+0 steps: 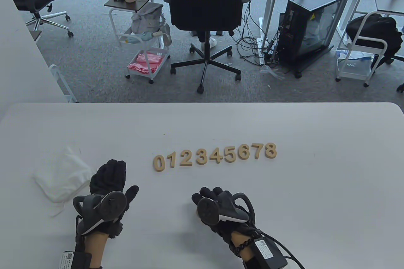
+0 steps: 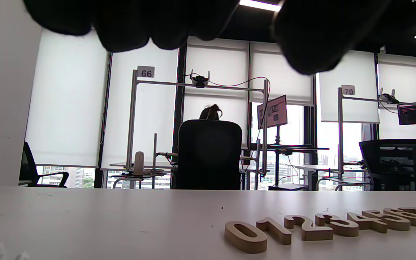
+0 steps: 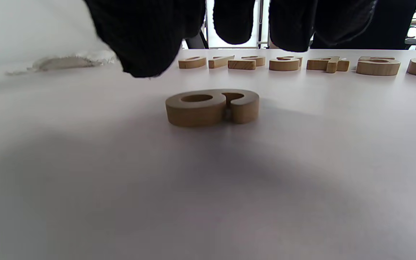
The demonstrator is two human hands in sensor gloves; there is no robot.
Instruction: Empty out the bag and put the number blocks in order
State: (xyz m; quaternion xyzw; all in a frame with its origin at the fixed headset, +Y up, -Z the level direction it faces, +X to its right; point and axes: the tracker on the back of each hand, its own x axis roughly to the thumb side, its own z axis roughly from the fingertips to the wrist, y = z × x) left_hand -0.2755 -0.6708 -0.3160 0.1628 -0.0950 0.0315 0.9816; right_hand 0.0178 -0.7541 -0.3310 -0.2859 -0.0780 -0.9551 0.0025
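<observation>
Wooden number blocks 0 to 8 (image 1: 214,155) lie in one row, in order, at the middle of the white table (image 1: 315,187). A ninth block, the 9 (image 3: 211,107), lies flat by itself nearer the front, just below my right hand (image 1: 206,194). That hand's fingers (image 3: 287,21) hang above the 9 without touching it, and the hand hides it in the table view. My left hand (image 1: 121,177) rests flat on the table left of the row, holding nothing. The crumpled white bag (image 1: 61,177) lies to its left. The left wrist view shows the row (image 2: 330,225) from the side.
The table's far edge (image 1: 202,103) runs behind the row. Beyond it stand a black office chair (image 1: 205,4), a white cart (image 1: 145,48) and a computer case (image 1: 312,26) on the carpet. Bare tabletop extends right of the 8 (image 1: 270,150).
</observation>
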